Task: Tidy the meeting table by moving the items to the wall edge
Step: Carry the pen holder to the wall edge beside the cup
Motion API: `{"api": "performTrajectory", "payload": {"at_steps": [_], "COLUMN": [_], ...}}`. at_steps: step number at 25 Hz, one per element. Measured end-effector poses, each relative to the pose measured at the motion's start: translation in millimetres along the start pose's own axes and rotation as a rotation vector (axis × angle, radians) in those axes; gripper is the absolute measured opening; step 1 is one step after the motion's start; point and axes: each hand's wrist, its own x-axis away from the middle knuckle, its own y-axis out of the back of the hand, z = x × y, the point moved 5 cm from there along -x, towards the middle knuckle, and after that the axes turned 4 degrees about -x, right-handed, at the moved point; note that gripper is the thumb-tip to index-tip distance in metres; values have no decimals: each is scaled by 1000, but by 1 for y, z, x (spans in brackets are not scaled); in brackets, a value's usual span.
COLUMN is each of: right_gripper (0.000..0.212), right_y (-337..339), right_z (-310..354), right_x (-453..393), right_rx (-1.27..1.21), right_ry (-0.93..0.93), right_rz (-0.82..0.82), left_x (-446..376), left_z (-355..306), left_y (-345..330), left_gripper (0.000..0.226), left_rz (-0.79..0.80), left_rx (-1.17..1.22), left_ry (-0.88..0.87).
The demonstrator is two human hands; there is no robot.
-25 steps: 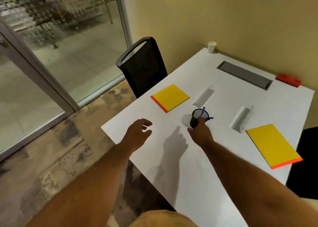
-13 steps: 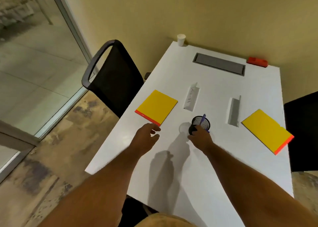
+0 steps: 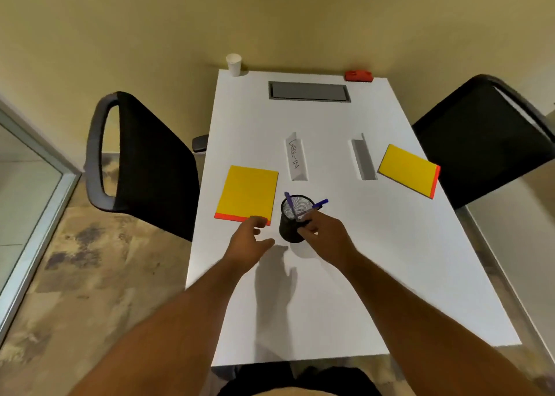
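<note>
Just right of the near yellow notepad: mesh pen cup upright | right hand gripping its side, nearer | left hand loose, empty | wall edge straight ahead, well beyond cup

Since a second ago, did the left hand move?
Yes. The left hand moved forward, toward the wall; its fingertips now reach the orange edge of the left yellow notepad.
</note>
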Motion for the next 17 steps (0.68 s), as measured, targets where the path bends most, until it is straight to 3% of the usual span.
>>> {"api": "performTrajectory", "payload": {"at_steps": [4,8,13,17], "right_gripper": [8,11,47,86], "right_y": [-5,-12,-37,-61], "right_z": [46,84,118,143], "right_x": [37,68,102,104], "right_rx": [-78,-220,-390,-391], "right_ry": [148,236,257,181], "right_rz": [-6,16,-55,-65], "left_x": [24,65,110,115], "left_z": [-9,-11,9,15], "left_y": [9,30,73,106], "left_gripper": [86,80,78,75], "left_rz": [16,-1,-132,-146], "left_rx": [135,324,389,391], "left_ry": [-88,-104,-108,-163]}}
